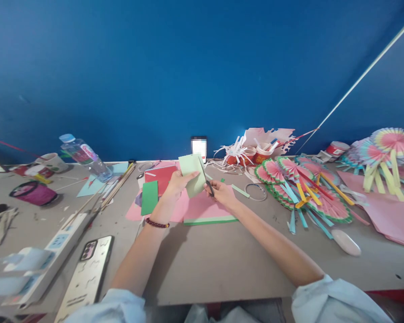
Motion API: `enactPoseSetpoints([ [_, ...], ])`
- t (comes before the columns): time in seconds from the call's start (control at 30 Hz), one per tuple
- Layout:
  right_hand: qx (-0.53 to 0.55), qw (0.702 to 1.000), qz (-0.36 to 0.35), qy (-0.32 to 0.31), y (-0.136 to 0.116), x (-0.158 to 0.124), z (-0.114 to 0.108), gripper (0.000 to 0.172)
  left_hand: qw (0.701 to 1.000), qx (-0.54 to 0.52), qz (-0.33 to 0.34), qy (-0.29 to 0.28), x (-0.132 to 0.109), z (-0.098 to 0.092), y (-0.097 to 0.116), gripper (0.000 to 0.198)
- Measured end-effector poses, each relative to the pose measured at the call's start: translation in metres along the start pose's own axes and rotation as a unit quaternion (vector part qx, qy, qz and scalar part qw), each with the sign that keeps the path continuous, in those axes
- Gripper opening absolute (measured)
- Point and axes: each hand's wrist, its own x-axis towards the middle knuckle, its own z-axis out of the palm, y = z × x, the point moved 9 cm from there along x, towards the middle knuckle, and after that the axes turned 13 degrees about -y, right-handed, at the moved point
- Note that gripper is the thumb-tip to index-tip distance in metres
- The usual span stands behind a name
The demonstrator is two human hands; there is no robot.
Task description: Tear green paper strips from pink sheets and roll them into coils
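Note:
A folded piece of light green paper (191, 172) is held up by my left hand (179, 183), its thumb pressed on the front. My right hand (221, 192) grips a pair of scissors (209, 188) by the dark handles. The scissors' blades lie along the right edge of the light green paper; whether they are cutting into it I cannot tell. Beneath both hands lies pink paper (207, 208) with a green strip along its front edge. To the left of my left hand are a dark green paper piece (150, 198) and a red paper sheet (163, 177).
Several folded paper fans (299, 184) lie at the right, by a white computer mouse (346, 242). A lit phone (199, 148) leans on the blue wall. At the left are a water bottle (85, 157), a power strip (55, 251) and another phone (87, 273).

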Motion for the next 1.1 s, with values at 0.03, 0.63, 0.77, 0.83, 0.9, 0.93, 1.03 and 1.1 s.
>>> enactPoseSetpoints([
  [0.03, 0.001, 1.000, -0.001, 0.000, 0.0005, 0.0001, -0.0005, 0.050, 1.000, -0.001, 0.002, -0.002, 0.0002, 0.0003, -0.0002, 0.052],
  [0.63, -0.006, 1.000, -0.007, 0.012, 0.0062, 0.0031, -0.0056, 0.049, 0.999, -0.010, 0.024, -0.031, 0.0003, 0.0057, 0.0023, 0.048],
  [0.77, 0.006, 1.000, -0.008, 0.009, 0.0055, 0.0029, -0.0045, 0.047, 1.000, -0.002, 0.008, -0.013, 0.0010, 0.0022, -0.0008, 0.044],
  [0.83, 0.013, 1.000, -0.010, 0.007, 0.0047, 0.0027, -0.0041, 0.047, 1.000, 0.001, 0.007, -0.025, 0.0016, 0.0047, -0.0012, 0.042],
  [0.9, 0.017, 1.000, -0.011, 0.008, 0.0038, 0.0022, -0.0040, 0.047, 1.000, 0.004, 0.007, -0.030, 0.0015, 0.0061, -0.0014, 0.043],
  [0.93, 0.018, 1.000, -0.012, 0.009, 0.0034, 0.0020, -0.0040, 0.047, 0.999, 0.006, 0.007, -0.030, 0.0013, 0.0063, -0.0013, 0.044],
  [1.03, 0.019, 1.000, -0.013, 0.009, 0.0026, 0.0011, -0.0037, 0.046, 1.000, 0.011, 0.007, -0.025, 0.0007, 0.0055, -0.0011, 0.048],
  [1.1, 0.018, 1.000, -0.015, 0.009, 0.0021, 0.0007, -0.0038, 0.045, 1.000, 0.013, 0.006, -0.026, 0.0007, 0.0055, -0.0016, 0.046],
])
